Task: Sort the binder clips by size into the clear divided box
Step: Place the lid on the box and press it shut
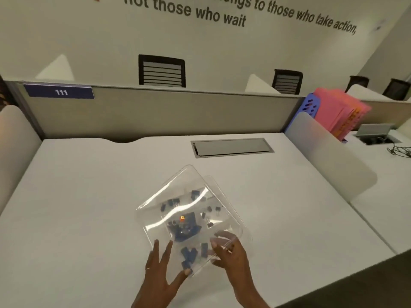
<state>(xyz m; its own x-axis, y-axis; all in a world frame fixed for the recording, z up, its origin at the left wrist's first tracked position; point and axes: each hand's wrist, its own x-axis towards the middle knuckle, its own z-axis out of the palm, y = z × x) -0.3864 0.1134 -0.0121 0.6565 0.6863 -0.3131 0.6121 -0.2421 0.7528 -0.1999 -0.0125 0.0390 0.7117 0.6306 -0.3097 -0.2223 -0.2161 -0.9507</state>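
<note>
A clear divided box (pixel 178 185) lies turned like a diamond on the white desk, its clear lid seeming to cover it. Several blue binder clips (pixel 189 254) of different sizes show through the plastic, small ones (pixel 173 202) toward the far side and bigger ones in the middle and near corner. My left hand (pixel 162 265) rests with spread fingers against the box's near left edge, thumb at the near corner. My right hand (pixel 229 252) grips the near right edge of the box.
The white desk (pixel 89 207) has a grey cable hatch (pixel 231 147) at the back. A beige partition (pixel 155 112) rises behind. A frosted divider (pixel 329 161) stands at the right, with a blue file rack holding pink folders (pixel 338 110) beyond it.
</note>
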